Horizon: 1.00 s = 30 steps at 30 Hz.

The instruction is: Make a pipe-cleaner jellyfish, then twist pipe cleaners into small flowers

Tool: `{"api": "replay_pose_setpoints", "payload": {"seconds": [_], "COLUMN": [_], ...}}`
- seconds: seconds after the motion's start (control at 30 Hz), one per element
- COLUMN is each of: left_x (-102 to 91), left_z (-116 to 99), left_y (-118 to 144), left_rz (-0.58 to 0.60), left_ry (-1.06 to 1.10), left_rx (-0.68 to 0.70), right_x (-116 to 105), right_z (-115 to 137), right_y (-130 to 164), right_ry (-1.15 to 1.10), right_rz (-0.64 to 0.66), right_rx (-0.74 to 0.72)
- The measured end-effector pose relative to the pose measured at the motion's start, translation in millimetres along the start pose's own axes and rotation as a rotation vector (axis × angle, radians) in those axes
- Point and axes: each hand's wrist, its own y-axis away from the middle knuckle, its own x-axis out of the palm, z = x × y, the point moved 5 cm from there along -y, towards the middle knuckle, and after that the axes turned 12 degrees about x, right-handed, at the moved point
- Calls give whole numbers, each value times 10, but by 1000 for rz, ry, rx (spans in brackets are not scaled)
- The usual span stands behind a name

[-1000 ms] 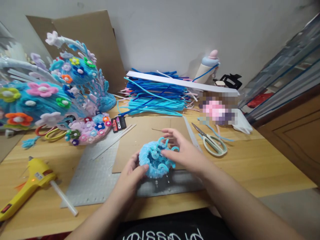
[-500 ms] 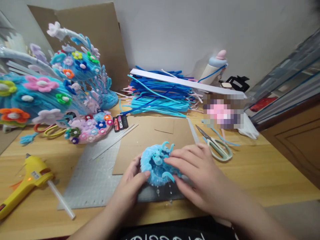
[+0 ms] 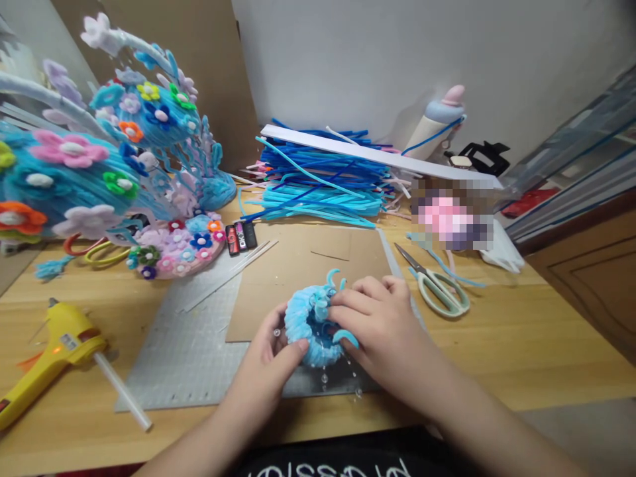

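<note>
A small light-blue pipe-cleaner ornament (image 3: 309,321), bowl-shaped with curled strands and dangling clear beads, is held between both hands just above a grey cutting mat (image 3: 193,351). My left hand (image 3: 271,368) grips its lower left rim with the thumb pressed on the fuzzy edge. My right hand (image 3: 385,331) covers its right side, fingers curled over the curls at its top. A brown cardboard sheet (image 3: 298,265) lies on the mat behind the ornament.
A yellow glue gun (image 3: 54,354) lies at the left. A large flowered pipe-cleaner sculpture (image 3: 99,172) fills the far left. A blue pipe-cleaner pile (image 3: 318,182) lies at the back, and scissors (image 3: 437,285) lie at the right. A wooden cabinet (image 3: 591,265) borders the table's right side.
My right hand has closed in over the ornament's right side, fingers curling onto its strands. The ornament has tilted a little and both hands sit slightly lower and nearer me.
</note>
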Motion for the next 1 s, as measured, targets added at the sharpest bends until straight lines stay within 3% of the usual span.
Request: {"api": "replay_pose_setpoints", "payload": {"seconds": [1.0], "left_x": [62], "left_z": [-34], "left_y": [3], "left_rz": [-28], "left_ry": [-58], "left_rx": [-30], "right_x": [59], "right_z": [-55], "right_y": [41], "right_ry": [-244], "right_rz": [-97], "right_rx": [200]}}
